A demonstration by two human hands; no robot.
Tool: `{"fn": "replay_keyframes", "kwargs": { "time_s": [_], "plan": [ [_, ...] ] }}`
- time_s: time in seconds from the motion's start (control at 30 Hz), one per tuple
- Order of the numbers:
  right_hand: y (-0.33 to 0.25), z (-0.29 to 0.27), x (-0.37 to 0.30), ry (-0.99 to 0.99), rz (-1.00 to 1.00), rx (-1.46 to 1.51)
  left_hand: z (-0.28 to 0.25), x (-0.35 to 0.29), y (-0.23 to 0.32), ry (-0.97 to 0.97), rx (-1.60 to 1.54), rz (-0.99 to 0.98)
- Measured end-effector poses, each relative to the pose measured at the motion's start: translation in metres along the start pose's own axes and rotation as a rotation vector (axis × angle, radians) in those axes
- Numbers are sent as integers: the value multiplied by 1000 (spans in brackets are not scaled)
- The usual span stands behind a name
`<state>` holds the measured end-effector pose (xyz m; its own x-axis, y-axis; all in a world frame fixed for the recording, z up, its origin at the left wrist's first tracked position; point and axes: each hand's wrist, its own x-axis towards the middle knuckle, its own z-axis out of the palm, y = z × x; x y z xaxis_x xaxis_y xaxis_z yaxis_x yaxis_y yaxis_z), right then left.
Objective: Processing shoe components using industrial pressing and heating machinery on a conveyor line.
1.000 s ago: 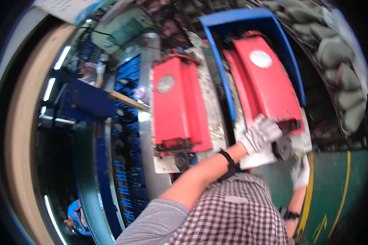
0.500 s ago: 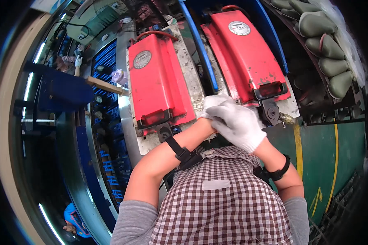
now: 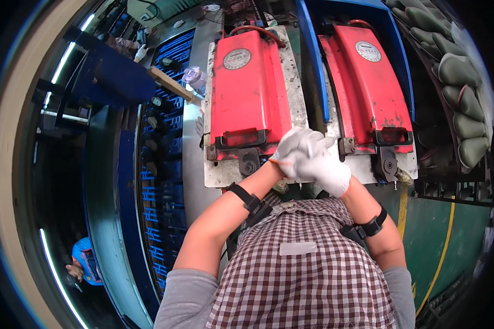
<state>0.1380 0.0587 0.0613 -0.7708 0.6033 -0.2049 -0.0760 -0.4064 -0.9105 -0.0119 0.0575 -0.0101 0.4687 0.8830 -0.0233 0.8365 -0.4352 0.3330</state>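
Observation:
My left hand (image 3: pixel 292 147) and my right hand (image 3: pixel 330 169), both in white knit gloves, are clasped in front of my apron. Their fingers look laced together and closed around each other; nothing else shows between them. Just beyond them lie two red machine covers, the left cover (image 3: pixel 250 90) and the right cover (image 3: pixel 362 82). Each has a round label, a black handle at its near end and a dark metal latch below that. My hands hover by the gap between the covers, nearest the left one's lower right corner.
A blue metal frame (image 3: pixel 314 60) surrounds the right cover. Grey-green shoe-shaped forms (image 3: pixel 466 118) fill a rack at right. On the left runs a line with blue slats (image 3: pixel 152 219), beside a wooden bar (image 3: pixel 171 84) and a purple-tinted container (image 3: pixel 194 78). Another person (image 3: pixel 86 260) is at lower left.
My right hand, earlier folded over my left near its wrist, now has its fingers laced with the left's. The view has shifted, so the red covers appear farther right and lower.

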Motion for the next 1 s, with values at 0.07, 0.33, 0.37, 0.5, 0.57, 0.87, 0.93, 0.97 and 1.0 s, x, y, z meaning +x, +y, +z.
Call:
{"fn": "replay_keyframes", "kwargs": {
  "time_s": [0.07,0.33,0.37,0.5,0.57,0.87,0.93,0.97,1.0],
  "plan": [
    [-15,7,0,-27,29,-225,-16,1,3,333,-14,197],
    [-14,-54,-9,526,-272,-408,-42,-4,-10,528,149,-55],
    [-7,-74,-13,636,-308,-457,-50,-9,-11,538,131,-94],
    [10,-137,-43,983,-391,-585,-50,-43,-48,595,-89,-460],
    [17,-149,-55,989,-314,-406,-58,-49,-54,624,-469,-696],
    [-40,27,36,264,-748,-950,-93,20,-47,267,-52,-756],
    [-37,32,46,249,-653,-1218,-88,24,-51,234,5,-783],
    [-36,36,51,247,-654,-1219,-85,24,-53,196,61,-810],
    [-35,40,54,261,-540,-1344,-80,20,-55,190,86,-801]
  ]
}}
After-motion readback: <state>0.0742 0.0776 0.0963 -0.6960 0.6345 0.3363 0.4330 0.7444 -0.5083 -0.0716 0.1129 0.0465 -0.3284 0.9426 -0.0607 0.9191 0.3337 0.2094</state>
